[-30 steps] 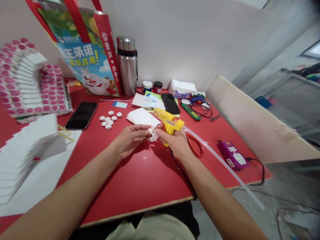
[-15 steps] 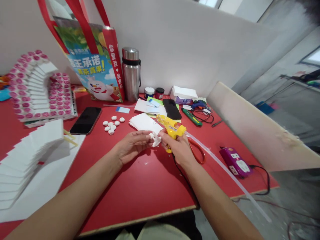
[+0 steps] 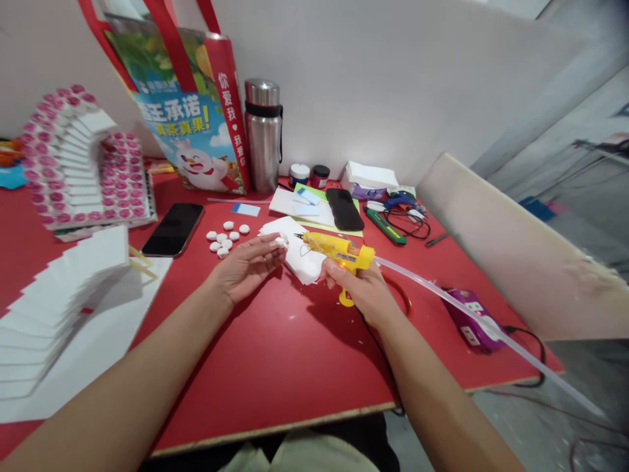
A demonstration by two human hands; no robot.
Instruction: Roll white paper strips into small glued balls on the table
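Note:
My right hand [image 3: 358, 283] grips a yellow hot glue gun [image 3: 334, 248], and a long clear glue stick [image 3: 432, 288] sticks out of its back end. The gun's nozzle points left, toward my left hand [image 3: 253, 263]. Between the fingertips of that hand is a small crumpled white piece [image 3: 282, 241], perhaps paper; its exact kind I cannot make out. Nozzle and white piece are close, with a small gap. Beneath them lies a stack of white paper sheets [image 3: 307, 265]. Several round white discs [image 3: 223, 241] sit on the red table left of the stack.
Fanned white card pieces [image 3: 63, 301] and a phone [image 3: 174, 229] lie left. A pink-and-white paper structure [image 3: 49, 164], printed bag [image 3: 196, 124] and steel flask [image 3: 264, 141] stand behind. Right are a second phone [image 3: 345, 210], green cutter [image 3: 386, 227] and purple box [image 3: 474, 318] with a cable.
My hands have drawn apart, the glue gun has levelled with its nozzle by the left fingertips. The white piece is now at the left fingertips only. The view has shifted slightly.

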